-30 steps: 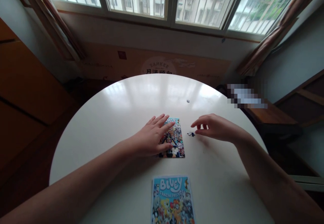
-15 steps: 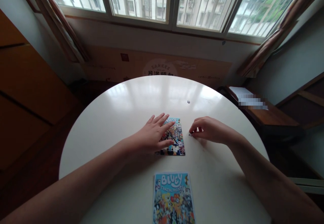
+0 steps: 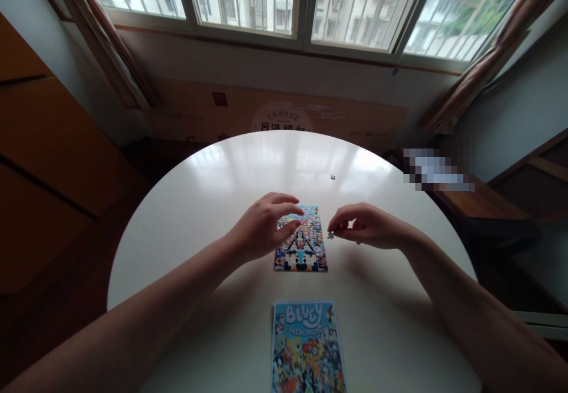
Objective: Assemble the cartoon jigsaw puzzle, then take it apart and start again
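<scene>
A colourful jigsaw puzzle (image 3: pixel 306 251) lies flat in the middle of the white table, a dark-eared cartoon face at its lower part. My left hand (image 3: pixel 270 221) hovers over its upper left side, fingers apart and holding nothing. Just off the puzzle's right edge, my right hand (image 3: pixel 361 224) pinches a small pale puzzle piece (image 3: pixel 331 235) between thumb and fingertips. Nearer to me lies a picture sheet (image 3: pixel 307 345) with "Bluey" lettering and many cartoon characters; its bottom runs out of view.
Another loose puzzle piece (image 3: pixel 332 177) lies farther back on the round white table (image 3: pixel 190 203). Beyond the table are a long printed box (image 3: pixel 177 106) and windows. A wooden bench (image 3: pixel 483 200) with a blurred-out item stands at the right.
My left hand has lifted off the puzzle and drawn its fingers in, uncovering more of the picture. My right hand has raised the piece from the tabletop, moving slightly left.
</scene>
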{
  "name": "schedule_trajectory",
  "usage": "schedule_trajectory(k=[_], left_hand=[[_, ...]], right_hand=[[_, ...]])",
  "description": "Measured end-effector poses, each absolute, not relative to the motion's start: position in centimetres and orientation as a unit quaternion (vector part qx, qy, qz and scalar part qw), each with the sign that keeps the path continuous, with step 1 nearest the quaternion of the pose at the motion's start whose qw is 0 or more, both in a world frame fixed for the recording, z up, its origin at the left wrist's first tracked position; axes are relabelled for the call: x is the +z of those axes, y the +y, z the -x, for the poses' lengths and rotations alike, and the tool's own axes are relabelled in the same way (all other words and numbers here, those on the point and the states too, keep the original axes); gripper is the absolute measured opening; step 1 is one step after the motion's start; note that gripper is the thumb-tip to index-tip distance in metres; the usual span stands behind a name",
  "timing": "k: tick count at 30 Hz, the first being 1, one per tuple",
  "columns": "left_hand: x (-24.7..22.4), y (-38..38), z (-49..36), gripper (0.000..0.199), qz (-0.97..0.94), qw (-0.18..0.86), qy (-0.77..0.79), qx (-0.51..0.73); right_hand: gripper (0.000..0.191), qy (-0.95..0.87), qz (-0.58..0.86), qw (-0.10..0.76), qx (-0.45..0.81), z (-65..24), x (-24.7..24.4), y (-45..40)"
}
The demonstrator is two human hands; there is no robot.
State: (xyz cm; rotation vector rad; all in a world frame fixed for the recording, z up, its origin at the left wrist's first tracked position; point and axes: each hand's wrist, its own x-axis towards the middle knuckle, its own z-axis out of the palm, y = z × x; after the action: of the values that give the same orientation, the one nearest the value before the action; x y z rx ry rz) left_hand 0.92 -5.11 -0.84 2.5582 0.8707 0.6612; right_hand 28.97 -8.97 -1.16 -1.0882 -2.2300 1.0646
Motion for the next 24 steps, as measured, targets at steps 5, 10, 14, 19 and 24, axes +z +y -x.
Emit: schedule_trajectory(k=[5,10,14,19,24], left_hand=[[0.2,-5.7,-1.3,0.023,-0.867,0.308,0.324,0.223],[-0.4,-5.7,-1.5,0.028,-0.852,0.379,0.308,0.187],[-0.9,-5.8,-1.7,0.02,-0.847,0.412,0.292,0.167],[-0.9,-6.0,-1.9,0.017,-0.842,0.415,0.314,0.139],[-0.9,-6.1,-1.9,0.023,-0.823,0.44,0.343,0.107]], right_hand=[[0.02,-0.736,0.394,0.321,0.447,-26.2,-2.0,-9.9],[0.022,-0.663,0.411,0.318,0.54,-24.7,-2.4,-10.5],[0.029,-0.616,0.445,0.294,0.58,-24.6,-2.5,-10.7],[0.033,-0.579,0.467,0.269,0.611,-24.6,-2.7,-10.4],[0.033,-0.615,0.466,0.252,0.585,-25.3,-2.4,-10.3]])
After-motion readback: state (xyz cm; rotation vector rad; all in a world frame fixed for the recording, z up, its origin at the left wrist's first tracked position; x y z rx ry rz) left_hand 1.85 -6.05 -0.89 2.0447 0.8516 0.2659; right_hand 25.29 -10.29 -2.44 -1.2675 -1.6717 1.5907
